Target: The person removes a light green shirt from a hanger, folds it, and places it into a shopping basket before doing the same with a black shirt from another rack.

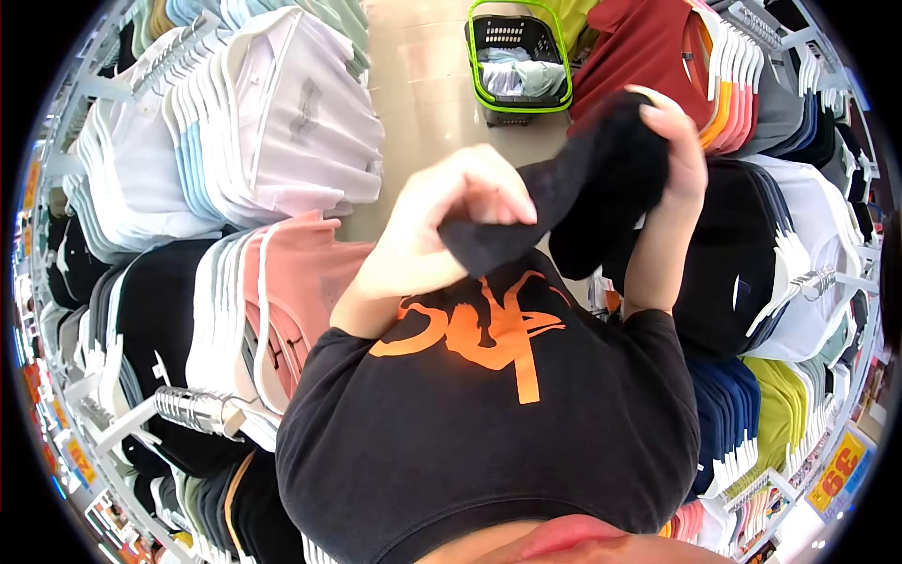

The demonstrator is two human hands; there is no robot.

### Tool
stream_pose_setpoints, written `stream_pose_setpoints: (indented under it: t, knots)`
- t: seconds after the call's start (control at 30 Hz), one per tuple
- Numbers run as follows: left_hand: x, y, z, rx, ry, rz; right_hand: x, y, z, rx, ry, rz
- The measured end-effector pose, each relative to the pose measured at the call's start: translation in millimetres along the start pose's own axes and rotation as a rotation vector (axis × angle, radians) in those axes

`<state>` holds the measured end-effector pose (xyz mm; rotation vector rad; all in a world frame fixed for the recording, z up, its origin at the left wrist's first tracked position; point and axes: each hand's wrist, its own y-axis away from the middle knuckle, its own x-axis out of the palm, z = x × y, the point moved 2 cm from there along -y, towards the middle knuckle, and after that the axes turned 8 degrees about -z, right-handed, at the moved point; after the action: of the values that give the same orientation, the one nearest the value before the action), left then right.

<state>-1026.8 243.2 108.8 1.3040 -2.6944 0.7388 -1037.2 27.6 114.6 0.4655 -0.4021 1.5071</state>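
A dark piece of cloth [611, 179], probably a black garment, is stretched and bunched in front of my chest. My left hand [465, 211] is closed on its left end, with curled fingers and the thumb over the edge. On the other side, my right hand [678, 150] grips its upper right part, fingers partly hidden behind the cloth. Both hands are slightly blurred. The garment's exact kind cannot be made out. Below it is my black T-shirt [451, 442] with an orange print.
A black basket with a green rim [477, 85] stands on the floor [413, 66], holding pale folded clothes [536, 77]. Racks of hanging shirts line both sides: white shirts [310, 122], pink shirts [301, 273], black shirts [719, 254] and a red shirt [639, 66].
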Motion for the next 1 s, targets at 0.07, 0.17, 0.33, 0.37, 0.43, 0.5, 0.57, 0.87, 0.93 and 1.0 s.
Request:
stream_pose_setpoints:
  t: [0.07, 0.17, 0.33, 0.37, 0.43, 0.5, 0.57, 0.87, 0.93, 1.0]
  knots:
    - [-5, -22, 0, 0.197, -0.405, -0.171, -21, -28, -18, -0.145, 0.458, -0.070]
    - [-9, -52, 1, 0.470, -0.776, -0.305, 18, -24, -34, -0.685, 0.822, -0.331]
    - [-13, -87, 14, 0.491, -1.075, -0.367, 51, -28, -86, -0.930, 0.769, -0.200]
    - [-18, -93, 16, 0.438, -1.060, -0.349, 52, -37, -88, -0.894, 0.794, -0.263]
    - [-26, -101, 15, 0.326, -1.110, -0.281, 50, -56, -86, -0.879, 0.944, -0.368]
    - [-31, -108, 13, 0.312, -1.229, -0.172, 46, -65, -94, -0.696, 0.859, -0.409]
    - [-40, -117, 11, 0.269, -1.311, -0.063, 42, -74, -91, -0.645, 0.879, -0.450]
    - [-83, -149, -1, -0.342, -0.405, 0.408, 48, -76, -37, -0.229, 0.210, -0.029]
    - [-85, -148, -1, -0.339, -0.324, 0.359, 54, -73, -33, -0.226, 0.134, -0.010]
    - [-86, -144, 0, -0.376, -0.263, 0.283, 55, -72, -31, -0.209, 0.143, -0.016]
